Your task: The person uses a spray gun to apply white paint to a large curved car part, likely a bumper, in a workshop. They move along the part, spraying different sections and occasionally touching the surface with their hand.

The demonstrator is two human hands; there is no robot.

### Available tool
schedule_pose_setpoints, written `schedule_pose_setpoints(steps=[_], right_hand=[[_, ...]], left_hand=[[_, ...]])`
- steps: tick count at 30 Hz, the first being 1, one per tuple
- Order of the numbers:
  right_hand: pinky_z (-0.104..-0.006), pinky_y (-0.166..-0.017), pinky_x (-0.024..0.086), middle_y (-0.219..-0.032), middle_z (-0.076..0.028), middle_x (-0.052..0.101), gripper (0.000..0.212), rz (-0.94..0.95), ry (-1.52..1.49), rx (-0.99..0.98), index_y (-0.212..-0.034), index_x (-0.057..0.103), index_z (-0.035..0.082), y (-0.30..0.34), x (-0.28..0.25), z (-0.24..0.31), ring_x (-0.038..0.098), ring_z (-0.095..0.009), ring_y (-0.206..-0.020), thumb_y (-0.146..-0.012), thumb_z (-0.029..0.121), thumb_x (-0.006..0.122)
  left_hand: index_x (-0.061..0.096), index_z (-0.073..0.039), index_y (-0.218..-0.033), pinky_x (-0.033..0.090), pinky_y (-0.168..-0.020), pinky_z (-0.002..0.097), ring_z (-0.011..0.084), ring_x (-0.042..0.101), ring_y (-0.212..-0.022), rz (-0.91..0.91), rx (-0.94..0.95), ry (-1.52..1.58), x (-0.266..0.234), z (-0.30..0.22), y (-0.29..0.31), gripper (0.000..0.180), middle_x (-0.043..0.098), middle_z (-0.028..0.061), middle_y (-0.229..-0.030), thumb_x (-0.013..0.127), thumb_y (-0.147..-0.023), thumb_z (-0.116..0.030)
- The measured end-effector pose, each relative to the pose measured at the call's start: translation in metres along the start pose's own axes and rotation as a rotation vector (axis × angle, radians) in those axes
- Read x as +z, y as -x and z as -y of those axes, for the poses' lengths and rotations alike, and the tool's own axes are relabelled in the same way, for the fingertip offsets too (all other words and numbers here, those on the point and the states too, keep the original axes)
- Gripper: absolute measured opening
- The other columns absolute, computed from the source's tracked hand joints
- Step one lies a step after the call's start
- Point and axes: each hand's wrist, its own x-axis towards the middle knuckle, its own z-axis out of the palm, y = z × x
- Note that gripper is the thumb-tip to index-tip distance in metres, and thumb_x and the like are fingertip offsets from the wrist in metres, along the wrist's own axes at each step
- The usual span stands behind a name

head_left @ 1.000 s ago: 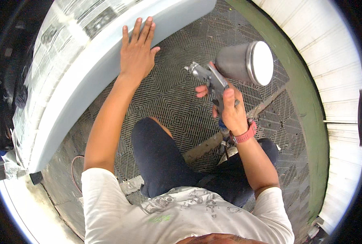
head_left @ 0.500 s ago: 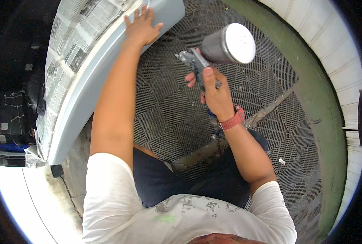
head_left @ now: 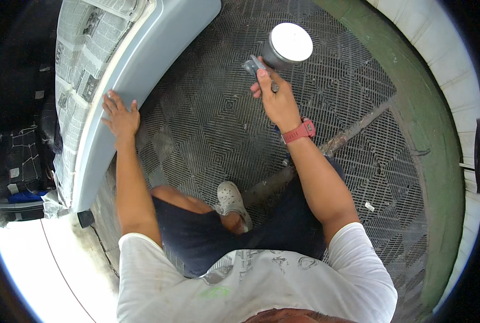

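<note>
1. 2 hands are engaged, both the person's own. The left hand (head_left: 120,114) lies flat, fingers spread, on the grey panel (head_left: 143,64); it presses on the surface and closes on nothing.
2. The right hand (head_left: 276,99) is closed round the grip of a spray gun (head_left: 261,67), held up over the floor, well apart from the panel. The gun's metal cup (head_left: 287,44) stands uppermost, its pale lid facing the camera. Whether a finger rests on the trigger cannot be told.
3. The panel is a long curved body part running along the left of the view. Newspaper masking (head_left: 84,48) covers the area beside its outer edge.
4. The person crouches on a grated floor (head_left: 207,134), 1 pale shoe (head_left: 230,199) showing below. A red wristband (head_left: 299,131) sits on the right wrist.
5. Judgement: the step in hand looks like a touch check of the grey surface, the gun parked aside.
6. Judgement: the next move calls for lifting the left hand clear, bringing the nozzle square to the panel, and keeping any spray off the unmasked surroundings.
</note>
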Motion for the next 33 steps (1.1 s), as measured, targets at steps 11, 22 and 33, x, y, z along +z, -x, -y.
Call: schedule_pose_setpoints(steps=[11,22,33], right_hand=[[-0.0461,-0.111,0.052,-0.137,-0.032,0.070,0.070,-0.209,0.176,-0.036,-0.153,0.061,0.000,0.012,-0.049,-0.011,0.065,-0.047,-0.133,-0.112,0.057,0.055],[-0.0291,-0.076,0.056,-0.086,-0.006,0.072,0.062,0.063,-0.309,-0.079,-0.158,0.060,0.007,0.019,-0.030,0.050,0.064,-0.011,-0.076,-0.114,0.050,0.056],[-0.0324,-0.083,0.059,-0.089,-0.008,0.074,0.055,0.081,-0.159,-0.188,-0.160,0.058,0.008,0.005,-0.044,0.035,0.069,-0.014,-0.081,-0.116,0.040,0.055]], left_hand=[[0.020,-0.010,-0.177,0.006,-0.136,0.0633,0.0343,0.008,-0.171,-0.011,0.682,-0.207,-0.018,-0.183,0.053,0.088,0.013,0.0130,-0.185,0.054,-0.109,-0.055],[0.021,-0.019,-0.177,-0.009,-0.138,0.0560,0.0204,-0.003,-0.172,-0.064,0.927,-0.859,-0.065,-0.163,-0.059,0.088,0.006,-0.0023,-0.186,0.056,-0.107,-0.059],[0.025,-0.035,-0.176,-0.007,-0.138,0.0564,0.0185,0.000,-0.171,-0.220,1.209,-0.989,-0.077,-0.269,-0.126,0.074,0.008,-0.0088,-0.186,0.043,-0.111,-0.065]])
